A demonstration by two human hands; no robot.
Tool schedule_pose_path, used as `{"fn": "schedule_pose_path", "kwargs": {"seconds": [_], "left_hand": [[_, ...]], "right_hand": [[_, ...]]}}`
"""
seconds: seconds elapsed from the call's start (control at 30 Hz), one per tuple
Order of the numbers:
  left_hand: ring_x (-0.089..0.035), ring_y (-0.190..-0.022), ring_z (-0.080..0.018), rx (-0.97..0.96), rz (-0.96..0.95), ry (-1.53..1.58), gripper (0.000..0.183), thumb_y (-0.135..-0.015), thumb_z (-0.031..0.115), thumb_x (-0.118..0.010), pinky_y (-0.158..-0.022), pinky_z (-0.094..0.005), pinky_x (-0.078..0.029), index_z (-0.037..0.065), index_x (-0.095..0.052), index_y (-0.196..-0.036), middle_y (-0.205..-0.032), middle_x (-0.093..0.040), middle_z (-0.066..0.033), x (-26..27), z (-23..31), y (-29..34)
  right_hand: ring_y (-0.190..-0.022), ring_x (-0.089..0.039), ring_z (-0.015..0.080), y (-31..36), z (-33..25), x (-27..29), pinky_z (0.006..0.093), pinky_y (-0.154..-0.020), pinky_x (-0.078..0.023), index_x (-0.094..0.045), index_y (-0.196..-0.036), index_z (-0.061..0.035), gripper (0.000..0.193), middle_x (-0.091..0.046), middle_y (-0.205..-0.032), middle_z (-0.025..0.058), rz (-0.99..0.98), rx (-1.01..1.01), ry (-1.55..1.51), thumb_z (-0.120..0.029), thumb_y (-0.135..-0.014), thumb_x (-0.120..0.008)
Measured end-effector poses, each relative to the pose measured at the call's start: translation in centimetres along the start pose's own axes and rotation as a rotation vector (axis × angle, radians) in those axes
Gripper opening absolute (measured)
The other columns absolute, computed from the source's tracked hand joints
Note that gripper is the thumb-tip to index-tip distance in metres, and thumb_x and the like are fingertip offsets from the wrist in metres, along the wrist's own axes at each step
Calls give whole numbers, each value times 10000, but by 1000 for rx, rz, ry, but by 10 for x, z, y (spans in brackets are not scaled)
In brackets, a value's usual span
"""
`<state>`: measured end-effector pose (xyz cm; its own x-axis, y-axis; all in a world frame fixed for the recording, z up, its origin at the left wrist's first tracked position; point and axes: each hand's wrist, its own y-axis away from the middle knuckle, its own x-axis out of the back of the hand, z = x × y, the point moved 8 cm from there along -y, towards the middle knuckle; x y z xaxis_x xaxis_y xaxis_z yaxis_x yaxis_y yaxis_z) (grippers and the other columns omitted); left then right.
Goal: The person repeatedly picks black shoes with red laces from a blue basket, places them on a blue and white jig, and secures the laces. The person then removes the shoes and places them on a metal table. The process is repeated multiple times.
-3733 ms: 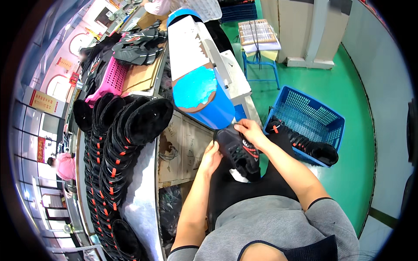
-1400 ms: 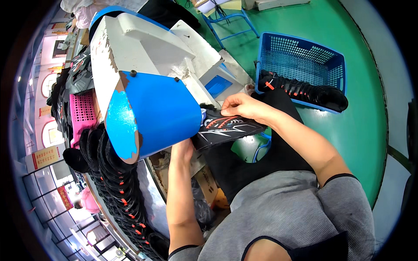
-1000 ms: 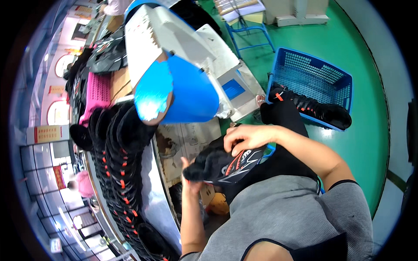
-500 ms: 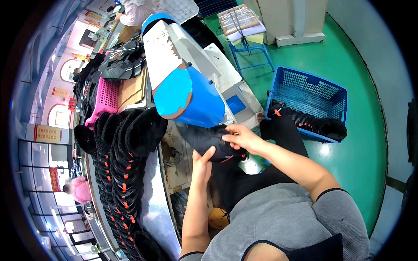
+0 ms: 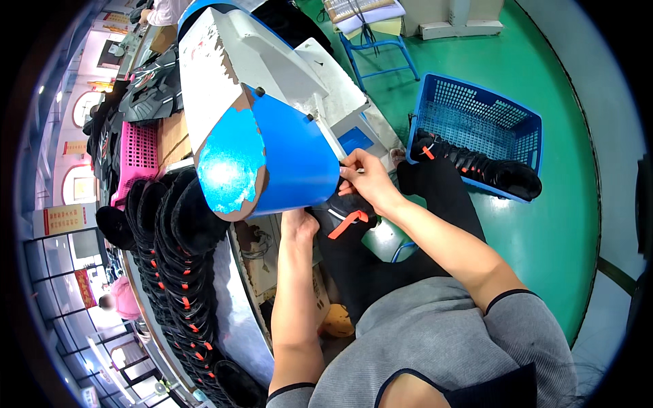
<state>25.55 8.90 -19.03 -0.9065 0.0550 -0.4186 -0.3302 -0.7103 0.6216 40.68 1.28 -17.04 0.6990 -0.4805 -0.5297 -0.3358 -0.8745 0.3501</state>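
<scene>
A black shoe upper [image 5: 347, 209] with an orange tab and a pale stripe is partly under the head of a blue and white sewing machine [image 5: 299, 149]. My right hand [image 5: 371, 182] is closed, its thumb and fingers pinching the upper's edge on the right of the machine head. At the upper's left side is my left hand [image 5: 298, 224]; the machine head hides its fingers, so its grip does not show. The needle area is also out of sight behind the blue cover.
Rows of black shoe uppers [image 5: 180, 265] with orange tabs stand along the table at left. Behind them is a pink basket [image 5: 138, 153]. On the green floor at right, a blue crate [image 5: 479, 95] contains several uppers. A blue-legged stool [image 5: 381, 46] stands beyond the machine.
The view has shifted, and the machine head now covers more of the upper and my left fingers. The upper has turned, so its orange tab shows toward me.
</scene>
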Motion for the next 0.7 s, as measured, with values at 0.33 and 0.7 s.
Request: {"fn": "schedule_pose_path", "kwargs": {"seconds": [0.33,0.7], "left_hand": [[-582,-934,-148,-587,-72,-692,434,-824,183,-705,-811,-330,-486,-1,-484,-1149,-1011,-613,-79,-28,-14,128],[-598,-797,-267,-1137,755,-1898,439,-672,27,-575,-729,-377,-433,64,-594,-1109,-910,-637,-84,123,122,371]], "right_hand": [[-643,-493,44,65,21,16,201,-532,-407,-558,-1040,-48,162,-562,-787,-12,-118,203,545,-158,-922,-575],[-758,-601,132,77,18,-194,267,-691,-530,-334,-1363,-60,479,-596,-967,98,-733,105,311,-144,-941,-544]]}}
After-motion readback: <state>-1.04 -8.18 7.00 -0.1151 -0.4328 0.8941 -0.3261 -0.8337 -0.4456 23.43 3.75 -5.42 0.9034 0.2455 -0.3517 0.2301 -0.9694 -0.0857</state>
